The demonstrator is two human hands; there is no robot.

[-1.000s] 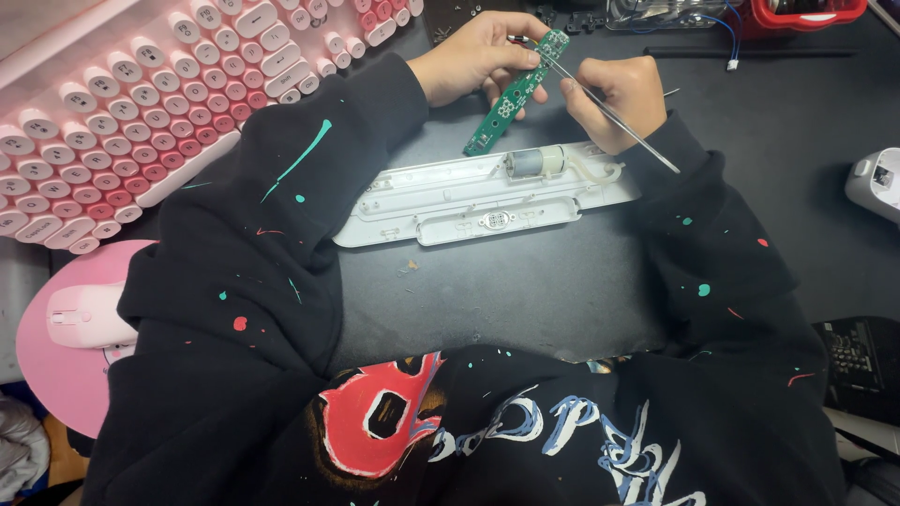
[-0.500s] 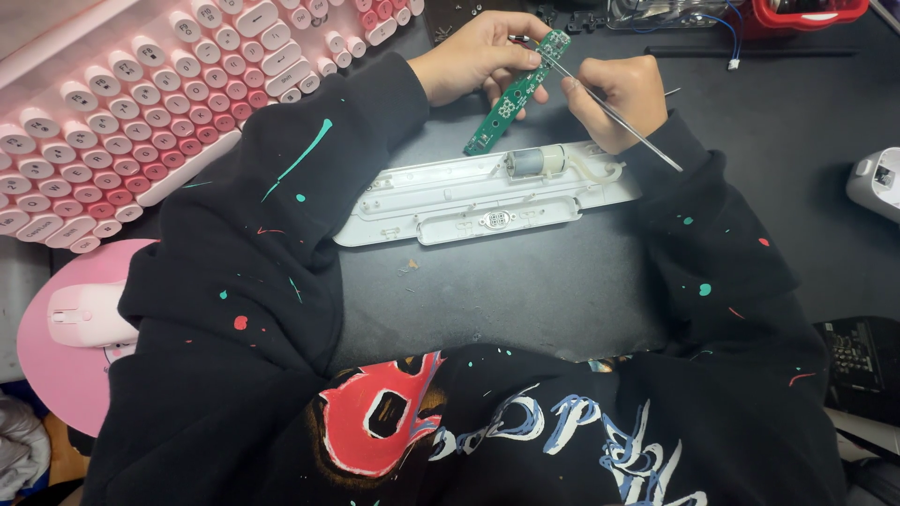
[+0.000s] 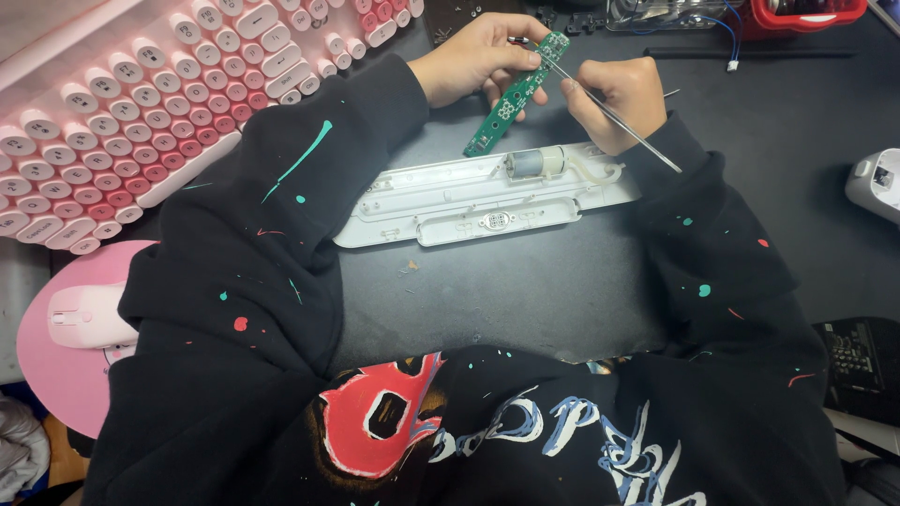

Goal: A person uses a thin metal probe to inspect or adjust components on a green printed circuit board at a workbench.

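Work surface was a dark, matte table (image 3: 525, 290). A long white plastic housing (image 3: 469, 201) lay flat near its middle, open side up, with a small grey cylindrical motor (image 3: 536, 163) seated toward its right end. A pink keyboard with round keys (image 3: 141, 103) lay at upper left, set at an angle. A round pink mouse pad (image 3: 56, 375) sat at the left edge, carrying a pale pink mouse (image 3: 89, 317). A red tray (image 3: 806, 14) stood at the top right edge. A few small crumbs of debris (image 3: 410, 267) lay just below the housing.

We work at a dark, matte table (image 3: 806, 122) that fills most of the frame and is evenly lit. At the lower left corner, a strip of wooden floor (image 3: 64, 461) shows past the table's edge.
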